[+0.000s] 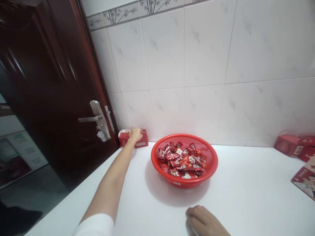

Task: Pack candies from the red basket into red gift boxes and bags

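My left hand (pixel 135 135) reaches to the far left of the white table, its fingers closed on the top of a red box (pixel 142 140) by the tiled wall. Near the front edge, my right hand (pixel 203 220) rests low over the table with its fingers curled; whatever is under them, if anything, is hidden. Between and beyond my hands stands a round red plastic basket (pixel 213 160), holding several red-wrapped candies (pixel 183 159).
Red boxes (pixel 289 145) lie at the far right against the wall, with a flat printed red carton (pixel 306 178) in front of them. A dark red door (pixel 49 82) with a metal handle (pixel 99 119) stands left of the white table (pixel 246 190).
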`<state>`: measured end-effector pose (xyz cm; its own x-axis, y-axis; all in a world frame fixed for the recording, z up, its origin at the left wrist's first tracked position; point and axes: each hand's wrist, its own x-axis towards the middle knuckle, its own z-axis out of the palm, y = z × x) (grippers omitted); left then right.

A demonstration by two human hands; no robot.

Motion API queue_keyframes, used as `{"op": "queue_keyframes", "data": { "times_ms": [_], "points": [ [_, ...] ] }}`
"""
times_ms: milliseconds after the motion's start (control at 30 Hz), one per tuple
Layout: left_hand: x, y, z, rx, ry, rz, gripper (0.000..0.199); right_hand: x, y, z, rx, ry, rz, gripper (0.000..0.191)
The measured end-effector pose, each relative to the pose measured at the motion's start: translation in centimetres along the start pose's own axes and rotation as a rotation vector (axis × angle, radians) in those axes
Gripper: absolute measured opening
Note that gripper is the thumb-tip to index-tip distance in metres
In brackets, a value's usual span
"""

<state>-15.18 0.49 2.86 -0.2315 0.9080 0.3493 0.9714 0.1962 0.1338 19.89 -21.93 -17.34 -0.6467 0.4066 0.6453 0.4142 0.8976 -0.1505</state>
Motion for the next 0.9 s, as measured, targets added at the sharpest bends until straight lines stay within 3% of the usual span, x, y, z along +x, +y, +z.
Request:
{"op": "queue_keyframes", "data": {
  "times_ms": [167,267,300,400,500,600,700,800,900],
  "points": [
    [-2.6,-0.7,-3.6,-0.036,0.052,-0.014,0.035,0.9,-1.3,-1.9,0.127,-0.038,0.069,0.014],
    [-4.9,-1.7,-7.6,-0.072,0.137,0.001,0.037,1.5,-2.1,-2.9,0.198,-0.018,0.118,0.015],
    [-6.0,-2.0,-9.3,-0.112,0.216,0.038,0.035,1.6,-2.3,-3.1,0.219,-0.002,0.142,0.015],
    [-10.5,-1.9,-14.0,-0.202,0.335,0.169,0.028,1.9,-2.5,-3.7,0.278,0.061,0.217,0.017],
    [-16.4,0.0,-16.9,-0.293,0.263,0.349,0.025,1.8,-2.0,-4.2,0.326,0.155,0.272,0.016],
    [-22.1,3.4,-16.3,-0.397,0.125,0.655,0.024,1.7,-1.2,-5.3,0.36,0.227,0.317,0.035],
    [-26.0,6.7,-13.2,-0.415,-0.06,0.882,0.024,1.9,-1.0,-6.8,0.478,0.247,0.339,0.052],
    [-27.9,9.1,-9.8,-0.402,-0.092,1.008,0.025,2.1,-1.4,-7.9,0.573,0.25,0.318,0.073],
    [-28.4,10.7,-7.5,-0.441,-0.113,1.056,0.025,2.2,-1.9,-8.4,0.542,0.215,0.304,0.077]
  ]
}}
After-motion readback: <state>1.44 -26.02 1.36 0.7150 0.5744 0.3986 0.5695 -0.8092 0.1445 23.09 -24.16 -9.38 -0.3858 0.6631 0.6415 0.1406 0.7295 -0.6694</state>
